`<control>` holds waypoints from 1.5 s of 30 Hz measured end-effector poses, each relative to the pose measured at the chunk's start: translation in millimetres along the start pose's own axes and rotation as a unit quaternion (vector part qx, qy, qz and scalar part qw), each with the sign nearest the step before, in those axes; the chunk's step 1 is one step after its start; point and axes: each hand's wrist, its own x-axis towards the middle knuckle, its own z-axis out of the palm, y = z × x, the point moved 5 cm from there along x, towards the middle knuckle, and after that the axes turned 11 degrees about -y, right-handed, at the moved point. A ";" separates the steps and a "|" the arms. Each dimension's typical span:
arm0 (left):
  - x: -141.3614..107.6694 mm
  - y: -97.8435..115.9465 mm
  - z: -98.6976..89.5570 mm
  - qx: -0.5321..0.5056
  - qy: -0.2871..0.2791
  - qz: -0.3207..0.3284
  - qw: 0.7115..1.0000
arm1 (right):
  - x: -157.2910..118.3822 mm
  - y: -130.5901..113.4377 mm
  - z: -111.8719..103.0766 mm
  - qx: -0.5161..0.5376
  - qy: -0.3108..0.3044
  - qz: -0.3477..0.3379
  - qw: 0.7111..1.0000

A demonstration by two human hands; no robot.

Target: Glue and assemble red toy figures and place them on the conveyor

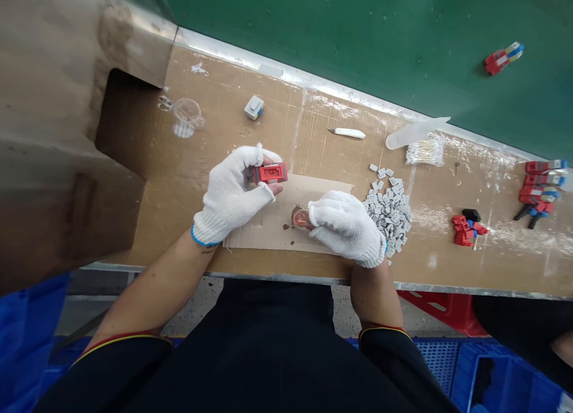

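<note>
The cardboard-covered workbench point(219, 126) carries a pale cardboard sheet point(273, 225), a heap of small grey plastic pieces point(394, 210), a white-handled knife point(350, 133), bagged cotton swabs point(424, 153) and red parts point(462, 230).

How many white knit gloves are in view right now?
2: the left glove on the left hand, which holds a red plastic part; the right glove on the right hand, fingertips at a small round cup.

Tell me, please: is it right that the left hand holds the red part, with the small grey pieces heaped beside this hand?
Not quite: the small grey pieces are heaped beside the right hand, as the head view shows; the left hand does hold the red part.
</note>
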 end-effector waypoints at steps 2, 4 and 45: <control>-0.3 0.5 0.0 -0.001 0.002 -0.001 1.000 | -0.4 1.2 -1.7 -0.006 0.017 0.011 1.000; 0.0 0.9 0.3 0.001 -0.005 -0.005 1.000 | 0.2 2.2 -2.0 -0.009 0.025 0.019 0.999; -17.7 23.9 21.4 0.082 -0.115 0.134 0.981 | -11.5 -3.3 -8.9 0.221 0.318 0.139 0.912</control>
